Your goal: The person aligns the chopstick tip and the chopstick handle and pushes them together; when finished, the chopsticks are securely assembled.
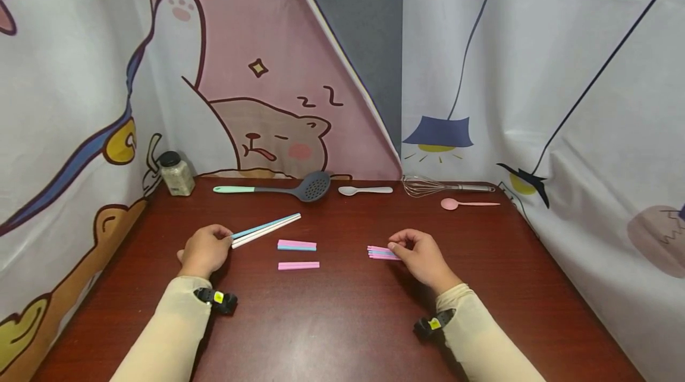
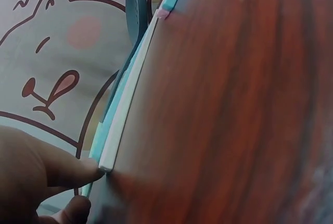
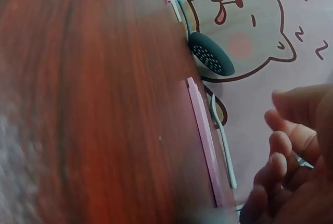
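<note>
In the head view, my left hand [image 1: 206, 251] is at the near-left end of a blue stick [image 1: 257, 229] and white sticks [image 1: 267, 232] lying on the table. The left wrist view has a fingertip of this hand [image 2: 36, 169] touching the end of the white stick [image 2: 125, 104], the thumb apart from it. Bent over the right end of a pink and blue bundle [image 1: 377, 252] is my right hand [image 1: 423, 257]. Its fingers [image 3: 281, 143] look loosely curled around nothing, beside a pink stick [image 3: 205, 140]. Two short groups, pink and blue [image 1: 297, 246] and pink [image 1: 298, 266], lie between the hands.
Along the back edge of the table [image 1: 321, 322] stand or lie a jar [image 1: 178, 177], a slotted ladle [image 1: 311, 187], a pale spoon [image 1: 365, 190], a whisk [image 1: 449, 187] and a pink spoon [image 1: 451, 204]. Printed curtains [image 1: 605, 102] hang behind and at both sides.
</note>
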A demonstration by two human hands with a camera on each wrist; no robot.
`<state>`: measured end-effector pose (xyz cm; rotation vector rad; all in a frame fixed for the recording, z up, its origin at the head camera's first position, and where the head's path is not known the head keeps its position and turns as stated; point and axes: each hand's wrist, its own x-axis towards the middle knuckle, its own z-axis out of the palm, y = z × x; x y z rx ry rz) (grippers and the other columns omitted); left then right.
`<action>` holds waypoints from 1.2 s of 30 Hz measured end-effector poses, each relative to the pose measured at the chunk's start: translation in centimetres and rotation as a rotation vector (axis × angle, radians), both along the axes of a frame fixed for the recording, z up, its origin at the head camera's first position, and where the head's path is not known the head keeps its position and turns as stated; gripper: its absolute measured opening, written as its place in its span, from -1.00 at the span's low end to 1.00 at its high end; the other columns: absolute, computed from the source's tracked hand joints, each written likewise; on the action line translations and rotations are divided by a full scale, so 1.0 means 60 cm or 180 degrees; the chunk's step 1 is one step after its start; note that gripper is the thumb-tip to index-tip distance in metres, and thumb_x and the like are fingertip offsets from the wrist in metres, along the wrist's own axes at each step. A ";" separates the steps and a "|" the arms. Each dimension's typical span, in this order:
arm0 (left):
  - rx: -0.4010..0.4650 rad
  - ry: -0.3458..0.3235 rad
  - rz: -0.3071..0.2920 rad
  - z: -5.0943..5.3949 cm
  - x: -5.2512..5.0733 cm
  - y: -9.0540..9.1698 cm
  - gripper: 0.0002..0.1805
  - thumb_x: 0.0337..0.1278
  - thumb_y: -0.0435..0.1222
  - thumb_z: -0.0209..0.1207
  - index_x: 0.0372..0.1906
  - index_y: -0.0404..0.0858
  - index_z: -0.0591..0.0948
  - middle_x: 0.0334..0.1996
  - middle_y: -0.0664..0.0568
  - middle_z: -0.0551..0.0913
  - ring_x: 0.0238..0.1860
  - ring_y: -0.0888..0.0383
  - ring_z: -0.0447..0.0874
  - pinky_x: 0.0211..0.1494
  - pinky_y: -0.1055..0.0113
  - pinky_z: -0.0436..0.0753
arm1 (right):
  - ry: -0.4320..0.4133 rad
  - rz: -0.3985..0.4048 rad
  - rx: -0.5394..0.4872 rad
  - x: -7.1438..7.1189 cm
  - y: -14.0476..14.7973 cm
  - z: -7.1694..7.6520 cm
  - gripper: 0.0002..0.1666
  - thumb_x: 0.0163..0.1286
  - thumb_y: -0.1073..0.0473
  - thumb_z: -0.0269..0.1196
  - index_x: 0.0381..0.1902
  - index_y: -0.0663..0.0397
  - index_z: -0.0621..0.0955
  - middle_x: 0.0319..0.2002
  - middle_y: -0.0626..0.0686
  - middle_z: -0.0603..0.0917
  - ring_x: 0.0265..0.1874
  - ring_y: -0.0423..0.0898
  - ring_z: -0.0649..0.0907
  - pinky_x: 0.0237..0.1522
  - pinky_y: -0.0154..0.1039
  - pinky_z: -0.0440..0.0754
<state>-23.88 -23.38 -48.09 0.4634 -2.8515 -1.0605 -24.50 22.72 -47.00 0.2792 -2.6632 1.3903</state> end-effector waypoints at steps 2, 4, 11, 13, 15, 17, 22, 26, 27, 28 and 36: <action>-0.0016 -0.0013 -0.0005 0.001 0.001 0.001 -0.78 0.46 -0.19 0.15 -0.07 -0.20 0.73 0.05 -0.28 0.73 0.05 -0.36 0.63 -0.02 -0.27 0.22 | -0.0089 -0.0025 0.0109 -0.001 0.003 0.000 -0.96 0.36 0.30 0.44 -0.24 0.16 0.76 -0.47 -0.01 0.60 -0.47 -0.16 0.51 -0.43 -0.34 0.45; -0.0026 0.0001 -0.0008 0.002 0.002 0.002 -0.78 0.46 -0.20 0.15 -0.05 -0.20 0.73 0.05 -0.28 0.73 0.06 -0.36 0.63 -0.01 -0.27 0.22 | -0.0183 -0.0047 0.0218 -0.002 0.006 0.000 -0.96 0.36 0.30 0.43 -0.24 0.14 0.76 -0.49 -0.02 0.58 -0.50 -0.15 0.50 -0.45 -0.33 0.44; -0.0127 0.0441 -0.0492 0.008 0.005 0.033 -0.84 0.43 -0.25 0.24 -0.04 -0.16 0.75 0.01 -0.24 0.71 0.00 -0.23 0.68 -0.04 -0.16 0.27 | -0.0443 -0.0011 0.0597 -0.001 0.015 -0.003 -0.94 0.34 0.31 0.43 -0.24 0.11 0.77 -0.53 -0.05 0.56 -0.50 -0.16 0.48 -0.43 -0.29 0.42; -0.0151 0.0570 -0.0802 0.011 0.007 0.049 -0.86 0.40 -0.27 0.28 -0.05 -0.13 0.76 -0.06 -0.16 0.70 -0.05 -0.15 0.69 -0.05 -0.12 0.28 | -0.0472 0.0011 0.0674 0.001 0.017 -0.003 -0.94 0.33 0.31 0.43 -0.24 0.09 0.77 -0.52 -0.05 0.58 -0.47 -0.15 0.50 -0.40 -0.27 0.43; -0.0167 0.0656 -0.1091 0.013 0.012 0.066 -0.87 0.38 -0.29 0.32 -0.06 -0.09 0.77 -0.12 -0.05 0.70 -0.07 -0.06 0.69 -0.04 -0.10 0.30 | -0.0521 0.0029 0.0708 0.002 0.017 -0.004 -0.92 0.33 0.32 0.43 -0.24 0.07 0.77 -0.51 -0.05 0.58 -0.46 -0.15 0.50 -0.39 -0.26 0.43; -0.0195 0.0692 -0.1325 0.015 0.017 0.083 -0.84 0.34 -0.30 0.35 -0.04 -0.07 0.78 -0.19 0.05 0.71 -0.09 0.01 0.70 0.00 -0.12 0.32 | -0.0544 0.0050 0.0741 0.002 0.016 -0.003 -0.91 0.32 0.32 0.44 -0.24 0.05 0.77 -0.51 -0.05 0.57 -0.46 -0.14 0.50 -0.39 -0.25 0.43; -0.0376 0.0636 -0.1644 0.019 0.031 0.118 -0.71 0.21 -0.27 0.43 0.04 -0.08 0.78 -0.37 0.18 0.63 -0.26 0.19 0.60 -0.01 -0.04 0.37 | -0.0557 0.0069 0.0782 0.002 0.015 -0.001 -0.90 0.32 0.32 0.45 -0.23 0.05 0.77 -0.52 -0.04 0.55 -0.47 -0.13 0.49 -0.41 -0.24 0.42; -0.0640 0.0535 -0.1700 0.021 0.037 0.131 -0.65 0.16 -0.25 0.48 0.07 -0.09 0.77 -0.41 0.16 0.56 -0.33 0.23 0.50 -0.13 0.08 0.38 | -0.0511 0.0064 0.0813 0.001 0.016 -0.004 -0.89 0.32 0.34 0.44 -0.23 0.06 0.76 -0.52 -0.04 0.56 -0.46 -0.14 0.50 -0.39 -0.24 0.43; -0.0694 0.0524 -0.1699 0.021 0.039 0.133 -0.64 0.15 -0.24 0.48 0.07 -0.09 0.77 -0.42 0.15 0.56 -0.33 0.22 0.50 -0.14 0.09 0.38 | -0.0503 0.0065 0.0827 0.000 0.016 -0.004 -0.89 0.32 0.34 0.44 -0.23 0.05 0.76 -0.52 -0.04 0.56 -0.47 -0.14 0.50 -0.39 -0.24 0.43; -0.0736 0.0503 -0.1691 0.021 0.039 0.134 -0.64 0.15 -0.23 0.49 0.07 -0.08 0.77 -0.41 0.15 0.57 -0.32 0.22 0.51 -0.14 0.08 0.38 | -0.0496 0.0066 0.0842 0.000 0.016 -0.005 -0.88 0.32 0.34 0.44 -0.23 0.05 0.76 -0.52 -0.04 0.56 -0.47 -0.13 0.49 -0.39 -0.24 0.42; -0.0846 0.0393 -0.1628 0.015 0.037 0.136 -0.60 0.16 -0.21 0.49 0.12 -0.07 0.74 -0.40 0.16 0.58 -0.29 0.20 0.55 -0.10 0.02 0.37 | -0.0518 0.0098 0.0930 0.002 0.014 -0.004 -0.88 0.30 0.35 0.45 -0.30 0.03 0.73 -0.53 -0.04 0.52 -0.51 -0.14 0.46 -0.44 -0.25 0.39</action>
